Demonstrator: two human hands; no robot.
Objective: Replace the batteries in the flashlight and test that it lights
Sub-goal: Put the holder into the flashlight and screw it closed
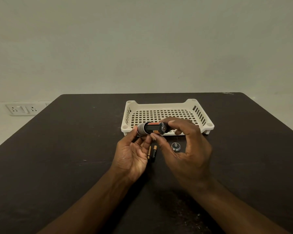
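Note:
My left hand (pixel 132 154) pinches the silver ribbed flashlight body (pixel 141 129) by its fingertips, held level above the dark table (pixel 66 149). A black battery holder (pixel 155 128) with an orange-labelled battery in it sticks out of the body's right end. My right hand (pixel 188 149) grips the holder's right end between thumb and fingers. Two black-and-gold batteries (pixel 152 153) lie side by side on the table below my hands, partly hidden by my left fingers. The flashlight's round end cap (pixel 176 146) rests on the table under my right hand.
A white perforated plastic tray (pixel 166 105) stands on the table just behind my hands. A wall socket plate (pixel 22 109) sits on the wall at the left. The table edges run diagonally at both sides.

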